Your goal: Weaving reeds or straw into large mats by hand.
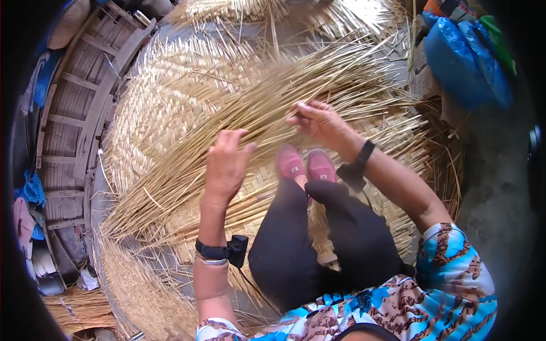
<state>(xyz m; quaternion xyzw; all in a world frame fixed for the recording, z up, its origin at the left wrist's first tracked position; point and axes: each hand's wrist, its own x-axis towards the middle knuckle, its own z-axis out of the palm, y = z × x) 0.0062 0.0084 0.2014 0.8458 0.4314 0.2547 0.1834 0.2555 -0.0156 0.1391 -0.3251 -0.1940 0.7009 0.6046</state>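
Observation:
A large woven straw mat (pixel 165 102) spreads under me, with long loose straw strips (pixel 239 113) fanning out across it. My left hand (pixel 226 162) hovers over the strips with fingers spread, holding nothing that I can see. My right hand (pixel 318 122) is pinched on a few straw strips near the middle of the mat. My pink shoes (pixel 306 165) and black trouser legs (pixel 324 233) rest on the woven part, between the two hands. Black wristbands sit on both wrists.
A wooden slatted frame (pixel 79 108) curves along the left. Blue plastic bags (pixel 463 57) lie at the upper right. More straw bundles (pixel 79 310) sit at the lower left and along the top. Cloths are piled at the left edge (pixel 28 210).

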